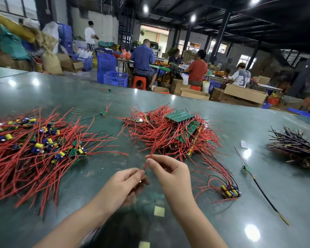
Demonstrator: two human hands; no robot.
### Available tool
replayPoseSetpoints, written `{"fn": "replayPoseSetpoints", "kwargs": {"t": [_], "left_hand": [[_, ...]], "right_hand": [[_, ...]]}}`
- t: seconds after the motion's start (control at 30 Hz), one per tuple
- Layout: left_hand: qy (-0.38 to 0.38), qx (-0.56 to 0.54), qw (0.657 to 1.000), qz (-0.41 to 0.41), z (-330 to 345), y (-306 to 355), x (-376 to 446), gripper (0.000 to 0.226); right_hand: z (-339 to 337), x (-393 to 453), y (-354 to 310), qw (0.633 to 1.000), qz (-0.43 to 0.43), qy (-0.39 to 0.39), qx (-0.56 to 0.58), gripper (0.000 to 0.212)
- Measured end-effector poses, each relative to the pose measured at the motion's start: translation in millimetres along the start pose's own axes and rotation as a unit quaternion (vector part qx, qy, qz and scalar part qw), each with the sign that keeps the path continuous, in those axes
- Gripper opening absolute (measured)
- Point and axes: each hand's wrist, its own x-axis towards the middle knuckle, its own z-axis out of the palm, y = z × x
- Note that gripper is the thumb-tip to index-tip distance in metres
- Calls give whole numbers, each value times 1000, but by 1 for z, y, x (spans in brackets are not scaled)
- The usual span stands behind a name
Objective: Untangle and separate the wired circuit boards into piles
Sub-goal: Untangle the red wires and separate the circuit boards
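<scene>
Both hands working low over the tabletop (97, 97). Left hand (125, 183): fingers curled, pinching the near end of a red wire (147, 163); something small held under the fingertips, likely its circuit board, mostly hidden. Right hand (170, 169): thumb and forefinger pinching the same wire just above the left fingers. Wire running up and away from the fingers into the tangled heap (174, 129), just beyond the fingertips, green boards on top.

Sorted pile (34, 145) well to the left of the fingers. Small bundle (229, 190) near, to the right of the right fingers. Dark-wired pile (297, 149) far right, well apart. Stray single board (102, 113) beyond the left fingers.

Step judged: drawing one wired board free of the heap.

To do well:
- Keep left pinch fixed at the board end; slide right fingers along the wire toward the heap to feel for crossings.
- Pull slowly, low and along the wire's own line; no jerking, solder joints likely weak.
- Stop if neighbouring wires lift; shake or part them first.
- Once free, lay with the matching pile, wires pointing the same way.
</scene>
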Motion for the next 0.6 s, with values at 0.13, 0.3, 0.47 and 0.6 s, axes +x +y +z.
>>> {"fn": "replayPoseSetpoints", "kwargs": {"t": [0.13, 0.3, 0.47, 0.6], "left_hand": [[19, 27, 999, 2, -1, -1, 0, 26], [55, 103, 993, 32, -2, -2, 1, 33], [141, 374, 910, 113, -6, -11, -1, 17], [183, 469, 854, 134, -5, -12, -1, 23]], "right_hand": [[-2, 2, -3, 999, 29, -19, 3, 17], [7, -5, -2, 999, 26, 2, -28, 16], [-2, -2, -3, 997, 24, 70, 16, 14], [-4, 0, -1, 995, 37, 88, 26, 17]]}}
